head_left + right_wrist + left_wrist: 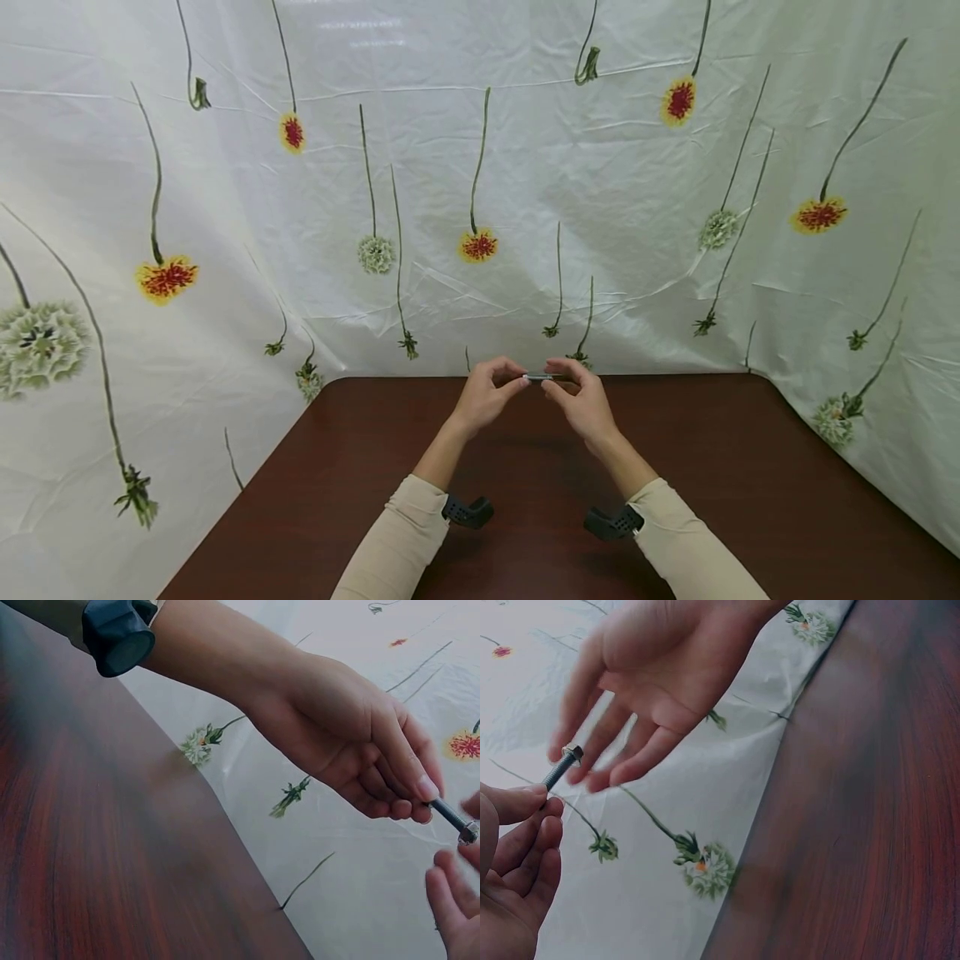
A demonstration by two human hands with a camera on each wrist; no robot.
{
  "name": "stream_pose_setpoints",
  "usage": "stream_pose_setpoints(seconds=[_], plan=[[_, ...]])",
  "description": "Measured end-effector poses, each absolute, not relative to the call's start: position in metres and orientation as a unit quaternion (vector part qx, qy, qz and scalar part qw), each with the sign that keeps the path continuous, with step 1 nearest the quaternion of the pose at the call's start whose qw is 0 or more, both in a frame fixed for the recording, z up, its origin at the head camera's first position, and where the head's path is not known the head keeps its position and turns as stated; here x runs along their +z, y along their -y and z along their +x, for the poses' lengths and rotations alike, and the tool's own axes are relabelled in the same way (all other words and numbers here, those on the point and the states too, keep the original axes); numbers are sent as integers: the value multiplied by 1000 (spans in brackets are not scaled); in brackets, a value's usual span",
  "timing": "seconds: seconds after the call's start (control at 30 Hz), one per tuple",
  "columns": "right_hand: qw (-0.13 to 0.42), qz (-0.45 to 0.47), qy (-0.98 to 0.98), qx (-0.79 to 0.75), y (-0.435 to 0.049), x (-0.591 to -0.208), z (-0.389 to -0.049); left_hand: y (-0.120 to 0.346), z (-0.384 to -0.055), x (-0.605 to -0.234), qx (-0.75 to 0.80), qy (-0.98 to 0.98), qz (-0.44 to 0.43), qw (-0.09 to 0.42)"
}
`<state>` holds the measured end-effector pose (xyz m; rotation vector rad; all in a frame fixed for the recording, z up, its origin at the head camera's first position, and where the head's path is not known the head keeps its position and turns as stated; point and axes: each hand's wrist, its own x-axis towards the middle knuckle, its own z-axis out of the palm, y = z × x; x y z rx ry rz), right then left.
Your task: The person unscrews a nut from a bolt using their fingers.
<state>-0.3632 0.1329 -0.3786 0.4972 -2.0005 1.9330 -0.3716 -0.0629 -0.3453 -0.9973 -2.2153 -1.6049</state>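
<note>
A dark metal bolt (559, 768) with a wider hexagonal end stands out from my left hand (517, 855), whose thumb and fingertips pinch its other end. In the right wrist view the same grip shows, the left hand (352, 742) holding the bolt (450, 816) at a slant. My right hand (660, 682) is beside the wider end, fingers extended and loosely bent, slightly blurred. Only some right-hand fingers (450, 900) show at the right wrist view's edge. From the head, both hands, left (483, 398) and right (585, 404), meet above the table's far part.
A dark reddish-brown table (540, 467) lies beneath the arms. Behind and beside it hangs a pale cloth (435, 183) printed with flowers and stems. Black bands with camera mounts sit on the left wrist (468, 512) and the right wrist (615, 522).
</note>
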Motion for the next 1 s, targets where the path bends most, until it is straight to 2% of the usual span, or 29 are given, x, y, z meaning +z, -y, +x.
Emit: stream_pose_setpoints(seconds=[0.3,0.53,0.8,1.0], plan=[[169,158,696,680,-132,-379,-366,62,-371,-344,-548,754,-343,116],[156,161,696,682,-132,-379,-365,62,-370,-344,-549,755,-336,124],[176,156,693,681,-132,-382,-366,63,-371,-347,-548,752,-345,122],[151,169,707,670,-132,-383,-365,63,-371,-347,-548,751,-346,124]])
